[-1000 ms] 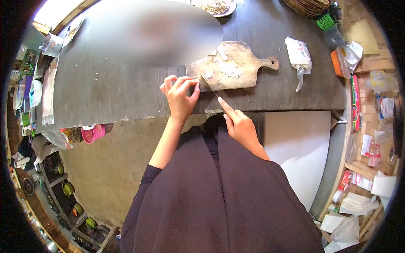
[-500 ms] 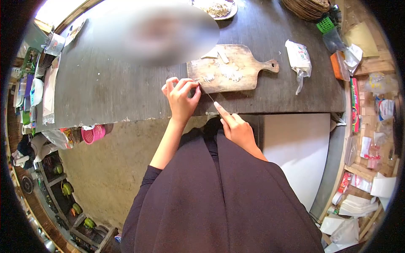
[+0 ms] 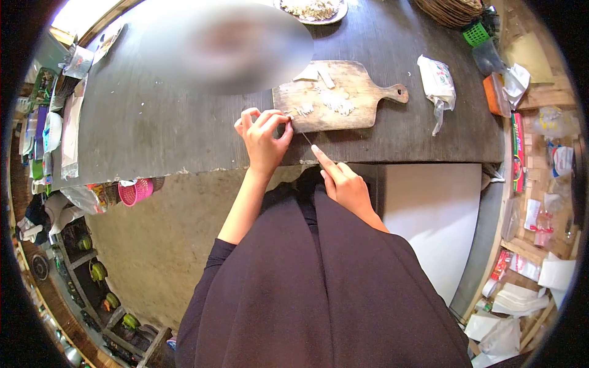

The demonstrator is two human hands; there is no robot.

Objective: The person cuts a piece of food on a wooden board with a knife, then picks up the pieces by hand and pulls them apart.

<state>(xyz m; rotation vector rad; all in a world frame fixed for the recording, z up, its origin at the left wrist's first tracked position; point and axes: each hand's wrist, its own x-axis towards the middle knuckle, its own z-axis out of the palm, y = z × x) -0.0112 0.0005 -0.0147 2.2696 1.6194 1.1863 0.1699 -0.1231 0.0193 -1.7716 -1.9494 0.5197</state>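
A wooden cutting board (image 3: 359, 110) with a handle on its right lies on the dark table. Small chopped pale bits (image 3: 337, 103) and a few larger pale pieces (image 3: 307, 74) are on it. At the board's lower left corner my left hand (image 3: 265, 140) is closed in a pinch; what its fingertips hold is too small to name. My right hand (image 3: 345, 185), near the table's front edge, holds a thin knife (image 3: 308, 140), index finger stretched along it. The blade points up and left toward my left fingertips; its handle is hidden in my palm.
Behind the board is a plate of pale shredded food (image 3: 311, 10). A white plastic packet (image 3: 437, 83) lies right of the board. A blurred area covers the table's upper left. An orange container (image 3: 496, 95) stands at the right edge, and a pink basket (image 3: 135, 192) is below the table's left side.
The view has shifted slightly. Both hands keep nearly the same pose at the board's lower left corner, with the knife blade a little less visible.
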